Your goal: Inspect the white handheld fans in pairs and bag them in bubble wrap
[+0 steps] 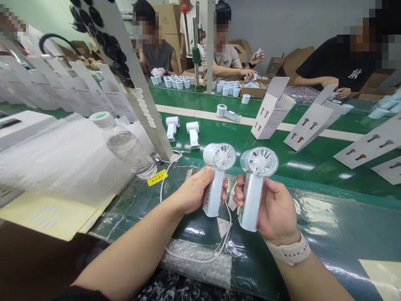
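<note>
My left hand (196,190) is closed around the handle of a small white handheld fan (218,175), held upright with its round grille facing me. My right hand (275,209) grips a second, identical white fan (255,184) just to the right, also upright. The two fans stand side by side, a small gap between them, above the green work surface (313,225). A white cable (196,256) loops on the surface beneath my hands. My right wrist wears a pale watch strap (290,251).
A water bottle (125,144) lies on clear plastic bags at left. Two more white fans (183,131) rest on the green conveyor, beside open white cartons (271,110) printed with fan pictures. Three people sit across the belt among cardboard boxes and rows of fan parts (175,82).
</note>
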{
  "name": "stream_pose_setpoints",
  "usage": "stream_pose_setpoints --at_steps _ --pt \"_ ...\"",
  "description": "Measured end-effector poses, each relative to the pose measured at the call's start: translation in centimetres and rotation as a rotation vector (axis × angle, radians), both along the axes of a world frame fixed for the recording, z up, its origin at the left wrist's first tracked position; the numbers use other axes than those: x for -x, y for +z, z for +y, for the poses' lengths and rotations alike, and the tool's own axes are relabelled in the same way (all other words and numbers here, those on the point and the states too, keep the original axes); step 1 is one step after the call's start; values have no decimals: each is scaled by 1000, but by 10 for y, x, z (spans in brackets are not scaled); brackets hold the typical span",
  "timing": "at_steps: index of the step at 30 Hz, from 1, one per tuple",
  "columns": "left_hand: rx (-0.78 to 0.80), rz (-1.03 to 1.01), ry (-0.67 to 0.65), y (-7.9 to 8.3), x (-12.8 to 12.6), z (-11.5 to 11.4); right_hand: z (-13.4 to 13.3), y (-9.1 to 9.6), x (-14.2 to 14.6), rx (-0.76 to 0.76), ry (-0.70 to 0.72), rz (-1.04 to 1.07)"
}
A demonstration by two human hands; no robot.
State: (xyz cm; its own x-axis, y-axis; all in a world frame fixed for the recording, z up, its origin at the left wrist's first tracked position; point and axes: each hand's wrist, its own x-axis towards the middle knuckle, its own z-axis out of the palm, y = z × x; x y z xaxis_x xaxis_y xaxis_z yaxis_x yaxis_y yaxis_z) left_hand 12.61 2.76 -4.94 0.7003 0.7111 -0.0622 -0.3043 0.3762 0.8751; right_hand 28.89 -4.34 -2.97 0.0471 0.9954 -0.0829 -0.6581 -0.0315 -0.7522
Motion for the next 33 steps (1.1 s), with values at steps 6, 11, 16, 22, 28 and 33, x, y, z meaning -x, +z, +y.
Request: stream_pose_setpoints --at_steps 6,11,16,22,28,33 --pt "39 -155 -50 7 0 -2 -1 -2 -4 -41 -13 46" --pt "1 -165 -4 7 1 -1 -1 -10 -9 -30 -101 42" --pt "-43 -60 55 8 4 -2 1 -13 -6 -36 -103 -24" --pt "-63 -30 56 7 5 -1 2 -9 -2 9 -149 22" --pt "-109 -19 58 8 2 -1 2 -3 0 72 -153 68" --pt "-103 43 82 11 -1 -2 4 -3 1 153 -158 96"
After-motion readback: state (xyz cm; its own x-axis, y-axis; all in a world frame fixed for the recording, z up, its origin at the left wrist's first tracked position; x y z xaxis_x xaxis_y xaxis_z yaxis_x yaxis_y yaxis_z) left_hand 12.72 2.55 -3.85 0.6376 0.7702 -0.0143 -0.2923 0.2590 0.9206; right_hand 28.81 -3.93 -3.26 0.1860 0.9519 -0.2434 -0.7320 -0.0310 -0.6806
